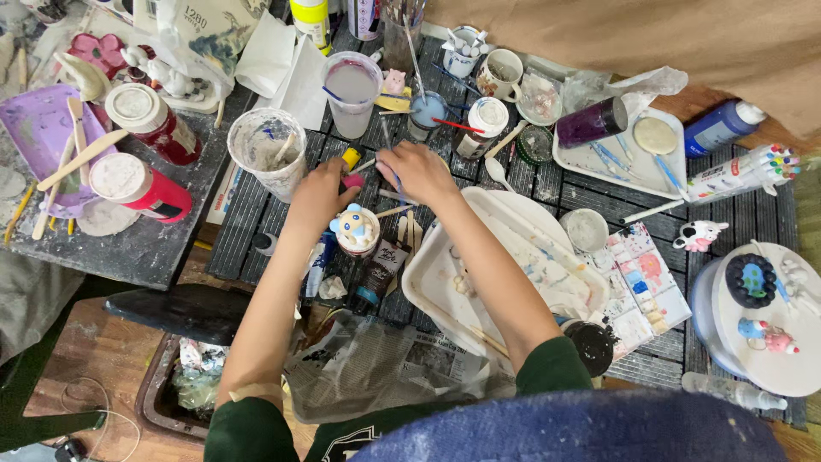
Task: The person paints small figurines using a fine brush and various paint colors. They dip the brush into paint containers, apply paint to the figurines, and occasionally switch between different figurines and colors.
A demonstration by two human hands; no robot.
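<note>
My left hand (318,195) grips a small pink paint tube with a yellow cap (350,159) over the dark slatted table (547,184). My right hand (419,171) is close beside it, fingers closed on a thin blue-handled brush (397,183) that points down toward the tube. Just below both hands a small white figurine with blue ears (354,228) stands on a round base. A dark paint tube (379,265) lies below the figurine, next to a white palette tray (445,287) smeared with paint under my right forearm.
Two cloudy plastic cups (266,144) (351,84) stand behind my hands. Red jars (145,186) and a purple tray of sticks (34,128) sit left. At right are a white tray with a purple bottle (592,122), a blue bottle (720,127), markers (742,171) and a round stand (770,359).
</note>
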